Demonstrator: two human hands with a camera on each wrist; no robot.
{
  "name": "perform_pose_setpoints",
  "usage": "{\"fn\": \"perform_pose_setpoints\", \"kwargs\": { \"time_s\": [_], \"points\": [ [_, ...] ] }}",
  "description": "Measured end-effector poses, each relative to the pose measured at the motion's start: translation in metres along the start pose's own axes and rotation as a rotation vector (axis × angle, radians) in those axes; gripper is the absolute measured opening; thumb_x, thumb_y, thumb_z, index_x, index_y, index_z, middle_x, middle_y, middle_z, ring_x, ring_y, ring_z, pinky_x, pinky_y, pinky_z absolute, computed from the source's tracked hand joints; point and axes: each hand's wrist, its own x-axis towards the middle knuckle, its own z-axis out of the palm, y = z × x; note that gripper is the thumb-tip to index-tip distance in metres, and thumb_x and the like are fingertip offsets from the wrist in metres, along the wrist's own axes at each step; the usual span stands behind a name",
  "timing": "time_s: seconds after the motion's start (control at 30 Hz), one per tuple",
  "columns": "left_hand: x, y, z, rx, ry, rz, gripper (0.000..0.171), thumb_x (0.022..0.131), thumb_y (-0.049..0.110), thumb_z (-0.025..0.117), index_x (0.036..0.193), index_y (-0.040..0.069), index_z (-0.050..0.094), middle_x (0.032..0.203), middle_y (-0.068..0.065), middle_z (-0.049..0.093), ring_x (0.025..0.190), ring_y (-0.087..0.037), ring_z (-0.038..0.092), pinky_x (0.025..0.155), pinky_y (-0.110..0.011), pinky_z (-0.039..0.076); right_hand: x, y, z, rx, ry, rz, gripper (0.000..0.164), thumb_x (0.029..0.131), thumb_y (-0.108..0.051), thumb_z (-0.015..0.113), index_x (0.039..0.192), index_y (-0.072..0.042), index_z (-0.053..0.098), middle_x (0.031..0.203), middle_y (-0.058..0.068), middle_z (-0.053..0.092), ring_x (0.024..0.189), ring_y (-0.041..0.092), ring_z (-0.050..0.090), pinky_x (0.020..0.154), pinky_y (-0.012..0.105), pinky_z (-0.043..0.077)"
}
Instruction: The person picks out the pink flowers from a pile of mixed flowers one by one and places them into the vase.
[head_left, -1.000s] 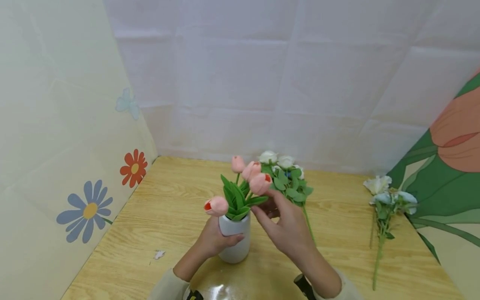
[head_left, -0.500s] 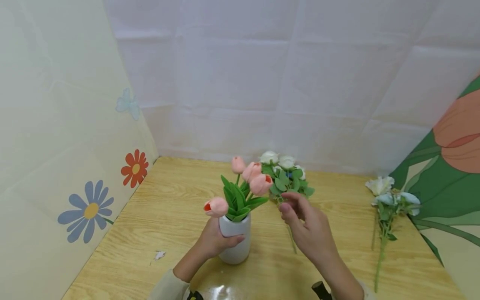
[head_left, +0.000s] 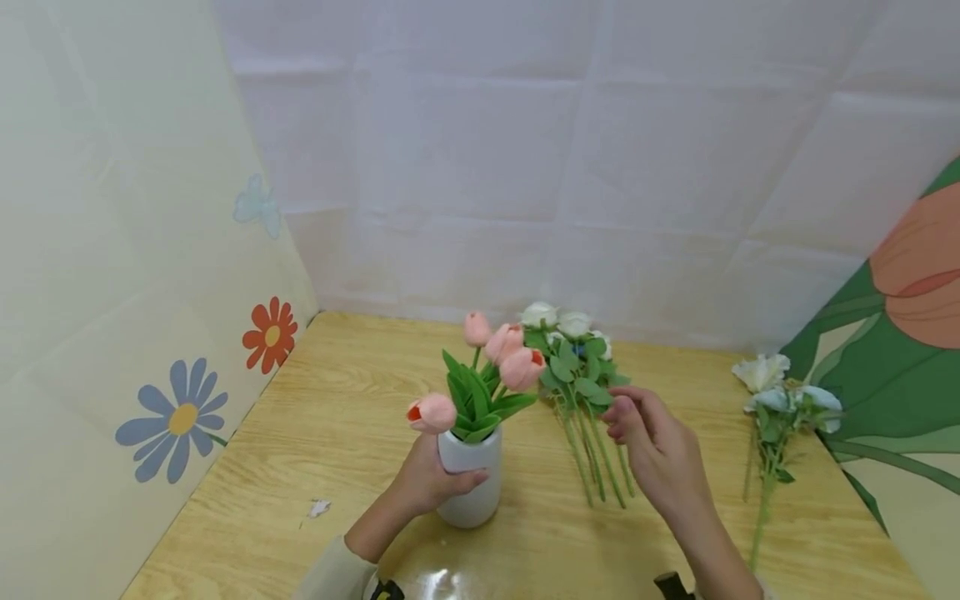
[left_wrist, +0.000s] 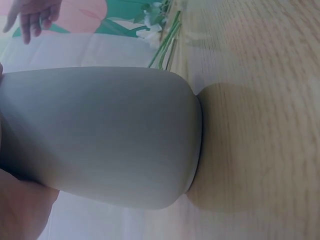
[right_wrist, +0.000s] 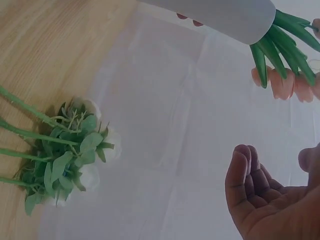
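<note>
A white vase (head_left: 471,492) stands upright on the wooden table, with several pink tulips (head_left: 517,367) and their green leaves in it. My left hand (head_left: 431,479) grips the vase from the left side, its thumb across the front. In the left wrist view the vase (left_wrist: 100,135) fills much of the picture and its base meets the table. My right hand (head_left: 663,454) is in the air to the right of the vase, fingers loosely bent and holding nothing. The right wrist view shows this hand (right_wrist: 270,195) with a gap between thumb and fingers.
White roses (head_left: 573,325) with green stems lie on the table behind and right of the vase. Farther right are white and pale blue flowers (head_left: 780,400). A small white scrap (head_left: 319,508) lies at the left. A pale cloth (head_left: 480,167) hangs behind the table.
My right hand has come away from the tulip leaves and moved to the right, uncovering the rose stems. The left hand and the vase have stayed in place.
</note>
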Motion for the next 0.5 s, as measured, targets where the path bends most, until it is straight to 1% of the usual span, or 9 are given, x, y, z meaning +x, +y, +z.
{"fn": "perform_pose_setpoints", "kwargs": {
  "time_s": [0.13,0.23,0.3,0.37,0.43,0.5],
  "points": [
    [0.001,0.000,-0.001,-0.006,-0.007,0.005,0.067,0.075,0.017,0.085,0.134,0.009,0.053,0.119,-0.008,0.065,0.105,-0.021,0.061,0.091,-0.039,0.051,0.004,0.010,-0.004,-0.042,-0.020,0.024,0.035,0.109,-0.029,0.044,0.128,-0.006,0.061,0.101,0.007,0.071,0.082,0.009,0.066,0.069,0.023,0.053],
    [0.002,-0.001,-0.002,-0.014,-0.027,0.013,0.067,0.076,0.017,0.085,0.135,0.010,0.052,0.119,-0.007,0.065,0.105,-0.021,0.061,0.091,-0.038,0.051,0.007,0.021,-0.008,-0.075,-0.037,0.038,0.037,0.109,-0.031,0.043,0.130,-0.005,0.060,0.106,0.010,0.071,0.088,0.018,0.068,0.067,0.025,0.052],
    [0.003,-0.001,-0.004,-0.017,-0.048,0.011,0.067,0.077,0.018,0.085,0.135,0.012,0.053,0.120,-0.006,0.065,0.106,-0.021,0.062,0.091,-0.038,0.051,0.009,0.030,-0.011,-0.101,-0.044,0.048,0.040,0.109,-0.033,0.043,0.132,-0.004,0.059,0.109,0.013,0.071,0.094,0.026,0.068,0.068,0.028,0.052],
    [0.003,-0.001,-0.007,-0.010,-0.070,0.016,0.067,0.078,0.018,0.085,0.137,0.014,0.052,0.121,-0.004,0.065,0.107,-0.020,0.062,0.092,-0.039,0.051,0.011,0.038,-0.014,-0.118,-0.054,0.061,0.044,0.109,-0.035,0.042,0.134,-0.002,0.057,0.115,0.018,0.069,0.101,0.034,0.066,0.076,0.037,0.054],
    [0.002,0.000,-0.011,0.002,-0.091,0.020,0.070,0.079,0.020,0.085,0.139,0.015,0.051,0.125,-0.002,0.064,0.111,-0.020,0.061,0.095,-0.040,0.050,0.013,0.045,-0.017,-0.132,-0.059,0.067,0.047,0.109,-0.037,0.041,0.136,0.000,0.055,0.120,0.022,0.066,0.108,0.039,0.062,0.083,0.049,0.053],
    [0.002,-0.001,-0.017,0.031,-0.117,0.057,0.072,0.083,0.035,0.084,0.143,0.017,0.050,0.131,-0.001,0.063,0.119,-0.021,0.059,0.102,-0.045,0.046,0.015,0.052,-0.019,-0.150,-0.063,0.064,0.050,0.109,-0.037,0.041,0.137,0.002,0.054,0.124,0.026,0.062,0.111,0.043,0.059,0.088,0.059,0.049]
  ]
}}
